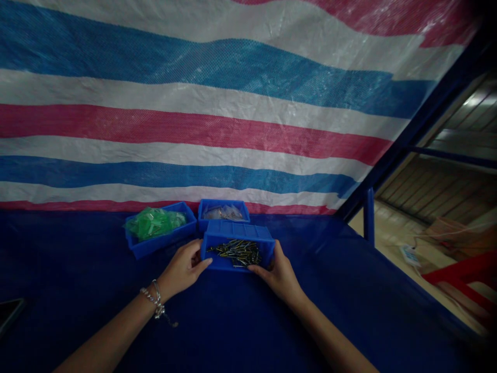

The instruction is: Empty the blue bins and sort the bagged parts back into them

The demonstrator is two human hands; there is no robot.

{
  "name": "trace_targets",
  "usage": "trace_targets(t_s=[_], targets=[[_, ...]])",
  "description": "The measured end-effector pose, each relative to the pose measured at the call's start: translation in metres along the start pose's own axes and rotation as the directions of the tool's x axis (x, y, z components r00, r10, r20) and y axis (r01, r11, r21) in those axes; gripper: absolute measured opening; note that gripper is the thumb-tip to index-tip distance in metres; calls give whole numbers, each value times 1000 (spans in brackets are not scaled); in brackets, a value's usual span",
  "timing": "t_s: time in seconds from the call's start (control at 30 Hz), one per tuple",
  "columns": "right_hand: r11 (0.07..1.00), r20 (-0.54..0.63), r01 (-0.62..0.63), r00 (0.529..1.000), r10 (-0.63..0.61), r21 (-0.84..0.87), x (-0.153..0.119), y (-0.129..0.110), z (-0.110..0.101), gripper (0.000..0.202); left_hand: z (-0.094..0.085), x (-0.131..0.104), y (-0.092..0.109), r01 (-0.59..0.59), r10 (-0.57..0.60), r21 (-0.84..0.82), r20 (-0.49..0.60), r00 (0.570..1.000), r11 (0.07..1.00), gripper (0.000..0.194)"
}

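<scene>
Two-handed grasp of a bin, seen from the head. The left hand [186, 265] grasps the left end of a blue fastener bin [237, 230], its thumb at the near corner; the right hand [282, 273] grasps the opposite end, its thumb along the near lower edge. The bin lies directly between the hands, ahead of the person, and neither hand is clearly the nearer. Its long axis runs left to right, from one palm to the other, and its mouth tilts toward the person, showing slender metal fasteners [238, 253] heaped inside. Whether its base rests on the surface cannot be told. Judged from this hold, any shift of the bin depends on both ends moving together and on the tilt of the mouth.

Just behind stands a smaller blue bin [202, 212] with clear bags [223, 212]; contact between the two cannot be made out. Near the left hand, a third bin [165, 242], set obliquely, holds a green bag [151, 224]. These neighbours limit movement backward and to the left. The dark blue tabletop [233, 321] extends toward the person and rightward to a slanting edge; a striped sheet [194, 129] bounds the rear.
</scene>
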State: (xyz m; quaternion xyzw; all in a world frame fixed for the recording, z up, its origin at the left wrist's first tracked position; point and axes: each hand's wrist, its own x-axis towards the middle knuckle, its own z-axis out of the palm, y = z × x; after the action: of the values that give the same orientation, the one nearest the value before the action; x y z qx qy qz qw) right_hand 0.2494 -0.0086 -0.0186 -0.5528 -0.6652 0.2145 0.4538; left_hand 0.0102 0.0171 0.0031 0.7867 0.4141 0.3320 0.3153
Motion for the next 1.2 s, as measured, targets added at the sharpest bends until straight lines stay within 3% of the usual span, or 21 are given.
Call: trace_targets(t_s=[0.33,0.57,1.2], targets=[[992,-8,9,1000,-10,-130,-3,-6,0,38,-4,0,1,-44,42,164,15,999,985,12],[983,-42,22,999,-30,-180,-5,-6,4,33,-2,-1,-2,-17,20,156,-14,1000,988,10],[989,-9,77,997,-79,-123,-6,-9,3,25,-5,-13,1,-6,28,230,-93,995,973,11]])
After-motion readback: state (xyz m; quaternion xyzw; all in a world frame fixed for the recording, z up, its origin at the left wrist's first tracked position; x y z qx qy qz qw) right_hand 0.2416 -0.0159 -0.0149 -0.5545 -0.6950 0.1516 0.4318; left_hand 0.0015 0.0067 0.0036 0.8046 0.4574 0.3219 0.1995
